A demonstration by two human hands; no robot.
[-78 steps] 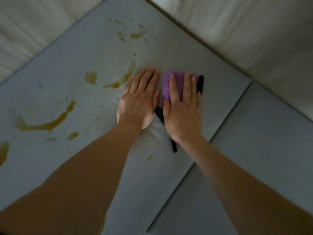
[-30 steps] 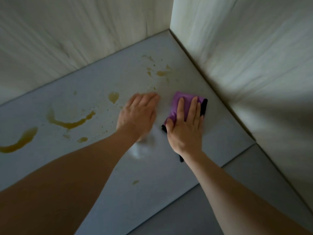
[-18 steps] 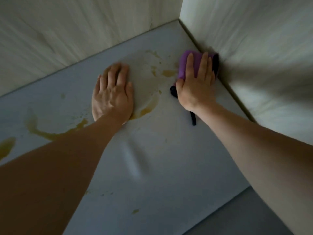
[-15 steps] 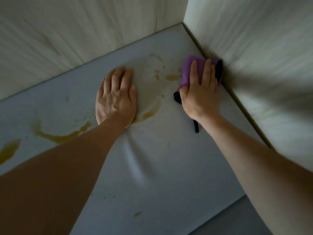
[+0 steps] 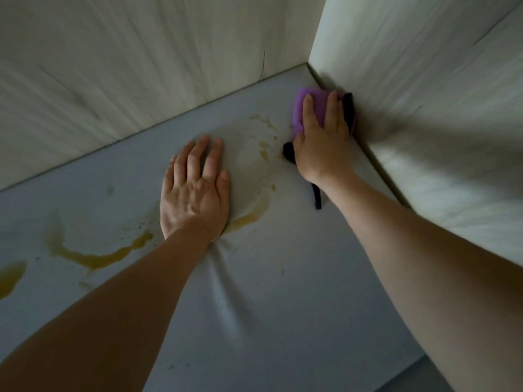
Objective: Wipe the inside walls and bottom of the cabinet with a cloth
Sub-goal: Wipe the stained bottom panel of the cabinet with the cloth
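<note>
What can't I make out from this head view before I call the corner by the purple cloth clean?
- Liner under the purple cloth and the right hand: covered by both.
- Stain under the left hand: the palm hides where the yellow streak runs.
- Yellow patch at the left: cut off by the frame edge.
- Walls: motion blur, marks unreadable.

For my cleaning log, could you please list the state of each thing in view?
Cloth: folded, pressed flat against the side wall.
Right hand: flat on the cloth.
Left hand: flat on the liner.
Liner: wrinkled, stained yellow.
Side wall: no stains visible.
</note>
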